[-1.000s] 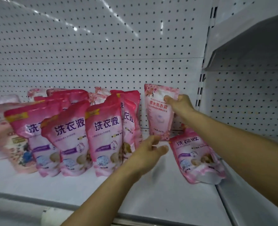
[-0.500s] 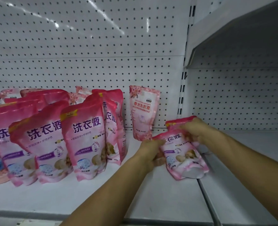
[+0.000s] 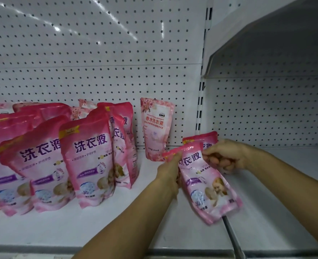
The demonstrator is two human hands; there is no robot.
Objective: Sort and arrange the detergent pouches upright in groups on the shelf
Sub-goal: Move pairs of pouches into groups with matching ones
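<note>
Both hands, left hand (image 3: 170,170) and right hand (image 3: 227,156), pinch one pink pouch (image 3: 206,186) low over the white shelf (image 3: 117,227). Another pink pouch (image 3: 208,140) sits behind it. One pale pouch (image 3: 155,128) stands alone against the holey back wall (image 3: 98,53), and many pink pouches (image 3: 91,157) stand at left.

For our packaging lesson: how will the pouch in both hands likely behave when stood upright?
The held pouch looks glossy, so probably slippery. Its film creases under the left hand and right hand, suggesting floppiness; it may slump like the leaning shelved pouches.

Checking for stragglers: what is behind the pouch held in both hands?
Behind the held pouch, a second pouch of the same dark pink design shows its top edge. The right hand and the held pouch cover the rest.
</note>
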